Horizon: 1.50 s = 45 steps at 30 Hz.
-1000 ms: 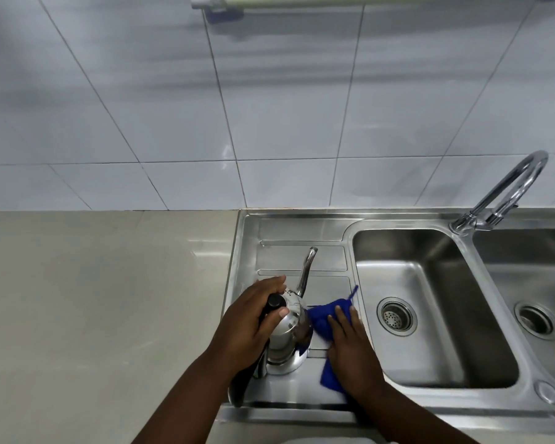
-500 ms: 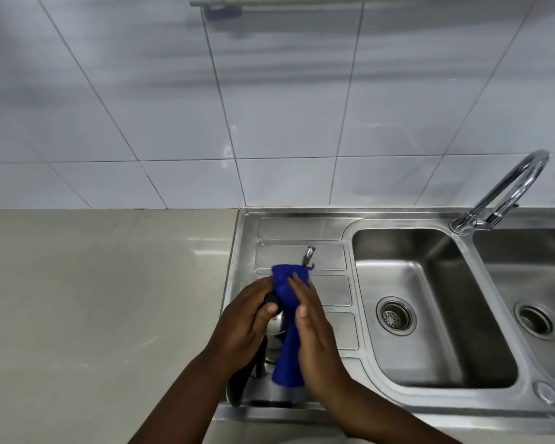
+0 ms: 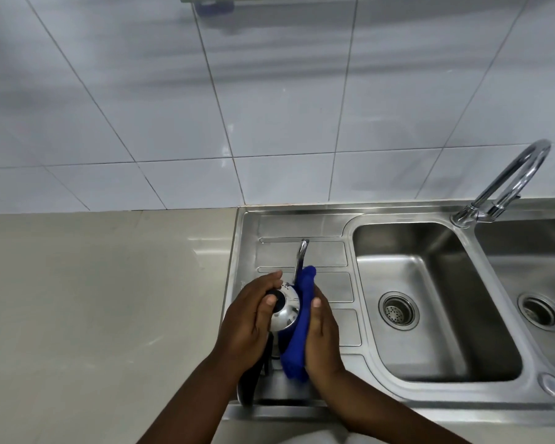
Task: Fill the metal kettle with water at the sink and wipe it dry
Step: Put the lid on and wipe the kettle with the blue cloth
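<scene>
Metal kettle [image 3: 285, 310] upright on sink drainboard [image 3: 330, 251], spout pointing far. Left hand [image 3: 249, 325] wrapped over kettle's lid side, thumb on black knob. Right hand [image 3: 321, 331] presses blue cloth [image 3: 298, 328] against kettle's right flank. Basin [image 3: 436, 302] right, faucet [image 3: 507, 184] beyond; beige table [image 3: 93, 299] left.

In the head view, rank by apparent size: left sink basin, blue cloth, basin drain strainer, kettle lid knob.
Largest to smallest:
1. left sink basin
2. blue cloth
3. basin drain strainer
4. kettle lid knob, partly covered by the left hand

The cloth is bunched under the right hand.
</scene>
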### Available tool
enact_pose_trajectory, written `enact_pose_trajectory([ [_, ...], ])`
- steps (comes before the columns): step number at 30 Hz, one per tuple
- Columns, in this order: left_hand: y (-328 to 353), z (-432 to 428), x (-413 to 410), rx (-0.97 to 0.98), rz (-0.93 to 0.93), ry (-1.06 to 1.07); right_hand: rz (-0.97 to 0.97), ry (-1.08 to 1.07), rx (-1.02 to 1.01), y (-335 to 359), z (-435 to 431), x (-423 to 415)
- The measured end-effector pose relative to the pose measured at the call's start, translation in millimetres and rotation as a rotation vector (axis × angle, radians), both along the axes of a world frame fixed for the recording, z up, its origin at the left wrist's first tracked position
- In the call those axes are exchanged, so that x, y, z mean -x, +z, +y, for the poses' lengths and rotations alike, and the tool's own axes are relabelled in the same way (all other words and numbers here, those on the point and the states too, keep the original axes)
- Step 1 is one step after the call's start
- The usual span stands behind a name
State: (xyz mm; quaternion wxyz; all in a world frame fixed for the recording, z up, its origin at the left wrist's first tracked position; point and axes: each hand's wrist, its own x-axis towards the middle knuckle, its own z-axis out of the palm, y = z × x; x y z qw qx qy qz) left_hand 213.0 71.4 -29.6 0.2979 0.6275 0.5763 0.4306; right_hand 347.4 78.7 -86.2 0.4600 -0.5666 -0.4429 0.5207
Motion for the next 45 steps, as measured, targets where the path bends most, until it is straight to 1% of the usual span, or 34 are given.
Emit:
enact_pose_trajectory([
  [4, 4.8, -2.8, -5.1, -0.015, -0.037, -0.009, -0.363, 0.072, -0.367, 18.5, -9.3, 15.9],
  [5, 5.9, -3.5, -6.9, -0.019, -0.056, -0.009, -0.409, 0.073, -0.441, 15.0, -9.2, 16.3],
  [6, 5.7, -3.3, -8.4, -0.026, -0.07, -0.001, -0.403, 0.07, -0.484, 7.1, -8.1, 14.4],
  [7, 4.9, -2.9, -9.4, -0.034, -0.075, 0.017, -0.356, 0.072, -0.472, -1.1, -7.7, 11.8],
  [8, 3.1, -2.6, -9.5, -0.041, -0.069, 0.043, -0.278, 0.064, -0.411, -11.5, -7.9, 9.1],
  [12, -0.4, -2.2, -9.7, -0.024, -0.007, 0.073, 0.166, -0.114, 0.039, -37.8, -14.7, 0.4],
  [13, -0.4, -2.3, -10.0, -0.017, 0.01, 0.065, 0.218, -0.155, 0.133, -42.1, -13.5, -0.6],
  [15, -0.8, -3.1, -9.5, -0.006, 0.033, 0.057, 0.248, -0.192, 0.236, -41.1, -9.2, -0.1],
  [16, -1.8, -2.9, -8.7, 0.002, 0.042, 0.053, 0.243, -0.195, 0.236, -35.3, -7.6, 2.0],
  [17, -2.2, -3.0, -7.8, 0.005, 0.047, 0.051, 0.201, -0.19, 0.177, -25.5, -8.3, 6.1],
  [18, -1.8, -2.2, -6.9, 0.001, 0.047, 0.047, 0.137, -0.17, 0.078, -14.6, -9.5, 10.8],
  [21, 3.0, 1.6, -6.3, -0.034, 0.053, -0.018, -0.157, -0.035, -0.288, 13.6, -14.9, 22.1],
  [22, 4.6, 2.4, -6.2, -0.043, 0.051, -0.051, -0.239, 0.016, -0.391, 14.4, -13.7, 20.3],
  [23, 5.0, 3.2, -5.5, -0.045, 0.049, -0.076, -0.285, 0.055, -0.452, 11.0, -11.1, 17.1],
  [24, 4.1, 3.7, -4.3, -0.04, 0.047, -0.088, -0.286, 0.081, -0.46, 4.1, -8.2, 12.7],
  [25, 2.4, 3.9, -3.1, -0.027, 0.045, -0.087, -0.232, 0.089, -0.404, -2.6, -4.7, 7.3],
  [28, -2.4, 4.7, 1.1, 0.022, 0.057, -0.067, 0.12, -0.024, -0.001, -16.8, 4.0, -6.4],
  [29, -2.5, 5.9, 2.2, 0.035, 0.068, -0.077, 0.207, -0.041, 0.107, -17.6, 6.0, -6.8],
  [30, -2.1, 7.6, 3.8, 0.048, 0.077, -0.095, 0.235, -0.046, 0.18, -16.7, 7.0, -6.1],
  [31, -0.9, 9.6, 5.3, 0.058, 0.086, -0.119, 0.21, -0.047, 0.204, -12.4, 6.1, -5.0],
  [32, 0.3, 11.8, 7.1, 0.064, 0.1, -0.151, 0.173, -0.048, 0.179, -4.6, 4.0, -3.5],
  [34, 1.5, 15.9, 9.6, 0.059, 0.122, -0.227, 0.074, -0.003, 0.006, 12.9, -2.8, 0.2],
  [37, 1.5, 19.8, 10.7, 0.034, 0.129, -0.322, -0.064, 0.153, -0.227, 25.1, -0.6, 0.3],
  [39, 2.4, 21.2, 11.5, 0.04, 0.119, -0.353, -0.109, 0.244, -0.293, 31.2, 12.1, -6.7],
  [41, 4.4, 22.4, 12.5, 0.058, 0.139, -0.359, -0.114, 0.336, -0.282, 33.9, 30.1, -14.8],
  [42, 4.9, 22.6, 13.1, 0.063, 0.164, -0.355, -0.089, 0.371, -0.237, 34.6, 38.2, -18.5],
  [44, 6.2, 21.6, 12.3, 0.081, 0.255, -0.314, -0.03, 0.399, -0.13, 33.1, 49.5, -23.3],
  [45, 7.6, 20.3, 10.0, 0.092, 0.324, -0.261, -0.007, 0.389, -0.093, 31.3, 51.5, -23.8],
])
